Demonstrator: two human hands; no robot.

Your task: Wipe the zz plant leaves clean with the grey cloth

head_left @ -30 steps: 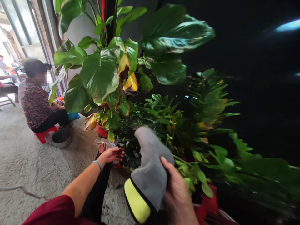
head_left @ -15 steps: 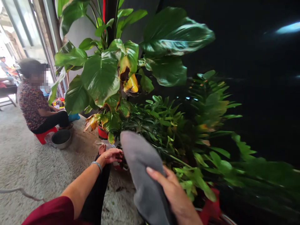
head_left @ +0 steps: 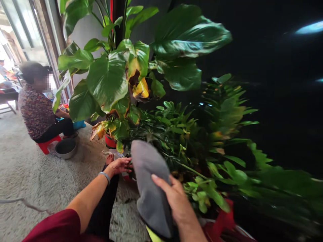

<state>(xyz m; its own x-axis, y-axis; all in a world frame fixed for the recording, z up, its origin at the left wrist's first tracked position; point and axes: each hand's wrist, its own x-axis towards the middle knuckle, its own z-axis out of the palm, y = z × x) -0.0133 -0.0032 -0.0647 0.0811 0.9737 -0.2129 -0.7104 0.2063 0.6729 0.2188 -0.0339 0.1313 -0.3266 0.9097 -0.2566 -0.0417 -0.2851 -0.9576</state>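
Note:
My right hand (head_left: 174, 196) grips a grey, soft-looking, sole-shaped piece (head_left: 150, 171) from its right side, with the thumb lying over the top face. A dark edge and a yellow-green part show at its lower end; I cannot tell its exact kind. Just left of its upper end, my left hand (head_left: 121, 165) reaches forward with its fingers stretched out and slightly apart. No object shows in that hand, though the area by its fingertips is dark. A grey bracelet (head_left: 105, 176) circles the left wrist.
Large leafy plants (head_left: 108, 80) stand ahead and to the right, one in a red pot (head_left: 110, 141). At left, a person (head_left: 40, 107) sits on a red stool (head_left: 46, 146) beside a grey basin (head_left: 66, 148). A cable (head_left: 24, 201) lies on the concrete floor.
My right hand and the grey piece have shifted slightly left, and the yellow-green part now shows more. My left hand stays nearly in place. The seated person's arm has moved forward.

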